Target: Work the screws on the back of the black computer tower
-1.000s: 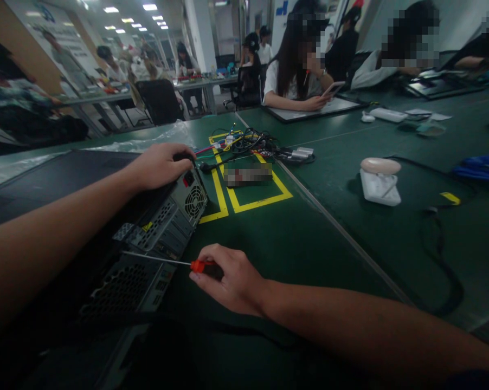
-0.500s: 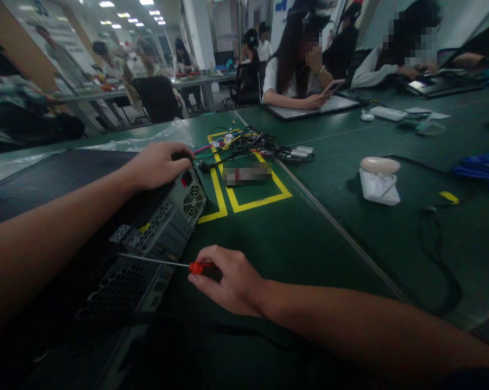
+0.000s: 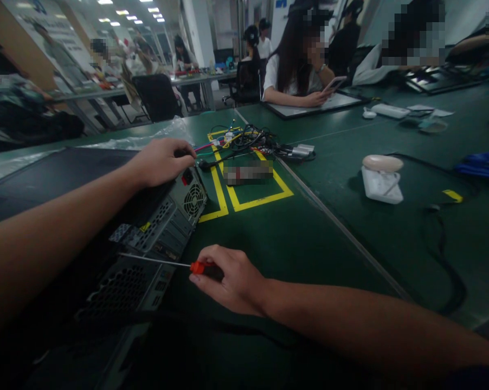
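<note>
A dark computer case [image 3: 169, 219] lies on the green table at the left, its rear panel with fan grille and ports facing right. My left hand [image 3: 163, 160] is on the case's far rear corner, fingers curled over the edge; some fingertips are hidden. Lower down, my right hand [image 3: 232, 279] is closed round the handle of a screwdriver [image 3: 196, 267] with an orange-red collar. Its long thin shaft points left, and the tip reaches the rear edge of the case near a small metal bracket [image 3: 122, 233]. Whether the tip sits in a screw is too dark to tell.
Beyond the case lie a tangle of cables [image 3: 252, 140] and a blurred-out box [image 3: 248, 172], near yellow tape [image 3: 263, 203]. A white case-like object [image 3: 380, 184], black cable [image 3: 443, 244] and blue cloth [image 3: 484, 165] are to the right. A person with a phone [image 3: 334, 84] sits across the table.
The view has shifted very slightly. Both hands, the screwdriver and the computer case hold nearly the same positions.
</note>
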Tool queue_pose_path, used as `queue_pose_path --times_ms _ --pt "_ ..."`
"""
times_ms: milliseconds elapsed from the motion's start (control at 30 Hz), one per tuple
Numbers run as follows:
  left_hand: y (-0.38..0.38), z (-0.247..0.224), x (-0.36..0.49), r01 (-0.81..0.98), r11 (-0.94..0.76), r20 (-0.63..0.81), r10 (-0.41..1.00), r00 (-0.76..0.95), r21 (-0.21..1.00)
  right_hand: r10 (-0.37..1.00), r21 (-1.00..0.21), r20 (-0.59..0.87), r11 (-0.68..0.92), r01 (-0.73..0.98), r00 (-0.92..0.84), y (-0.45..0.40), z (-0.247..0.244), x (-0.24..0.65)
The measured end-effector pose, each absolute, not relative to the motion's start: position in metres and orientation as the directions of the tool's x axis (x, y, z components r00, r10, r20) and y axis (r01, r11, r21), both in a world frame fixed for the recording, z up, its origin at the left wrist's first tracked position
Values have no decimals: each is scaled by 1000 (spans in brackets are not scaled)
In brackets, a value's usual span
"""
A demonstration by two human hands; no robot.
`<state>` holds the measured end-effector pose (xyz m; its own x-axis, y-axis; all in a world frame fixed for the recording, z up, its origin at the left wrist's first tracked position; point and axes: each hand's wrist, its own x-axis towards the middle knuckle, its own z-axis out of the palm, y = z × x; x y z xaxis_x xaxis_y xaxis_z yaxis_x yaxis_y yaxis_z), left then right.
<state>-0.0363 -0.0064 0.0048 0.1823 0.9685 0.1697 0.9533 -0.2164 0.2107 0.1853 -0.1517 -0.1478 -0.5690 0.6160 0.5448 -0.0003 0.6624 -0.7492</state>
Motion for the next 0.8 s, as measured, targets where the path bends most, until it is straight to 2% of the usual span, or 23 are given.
queue_pose_path --times_ms 233,600,800 --pt "-10 6 -36 951 -220 173 968 184 216 621 -755 534 655 7 -574 -151 -145 186" --pt "-19 13 -32 958 -245 104 968 231 153 639 -771 509 636 24 -577 -153 -148 184" --pt "-19 11 -33 949 -263 113 963 246 175 654 -787 500 617 17 -568 -155 -148 185"
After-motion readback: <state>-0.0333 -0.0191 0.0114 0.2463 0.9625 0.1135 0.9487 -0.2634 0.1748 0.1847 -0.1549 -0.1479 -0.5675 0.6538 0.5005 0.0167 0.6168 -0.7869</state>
